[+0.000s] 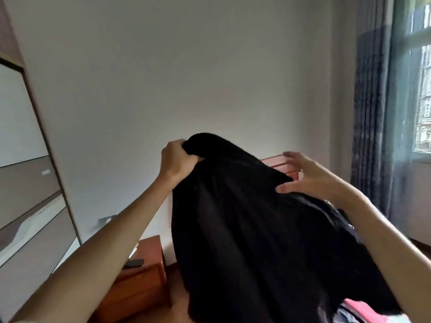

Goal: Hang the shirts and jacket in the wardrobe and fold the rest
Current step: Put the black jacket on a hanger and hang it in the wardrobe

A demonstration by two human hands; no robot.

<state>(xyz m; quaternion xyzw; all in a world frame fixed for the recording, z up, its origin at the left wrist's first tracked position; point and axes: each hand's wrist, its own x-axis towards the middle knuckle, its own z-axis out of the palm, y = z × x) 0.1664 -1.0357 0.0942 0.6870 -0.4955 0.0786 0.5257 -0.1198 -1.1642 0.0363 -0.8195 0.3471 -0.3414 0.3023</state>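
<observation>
Grips the top of a black garment [245, 229] with the left hand [177, 159] just above the centre of the frame, fingers curled tight into the fuzzy cloth, the rest hanging down across the lower middle. Rests the thumb of the right hand [310, 176] against its right edge, other fingers spread and straight. Behind: wardrobe [28, 183] along the left edge, wooden nightstand [140, 283] at lower left, red-brown headboard [277, 163] right of centre, grey curtain [370, 113] and window [419, 89] at far right.

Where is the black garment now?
In the head view, centre, the black garment hangs from the left hand, with the right hand touching its right edge.
</observation>
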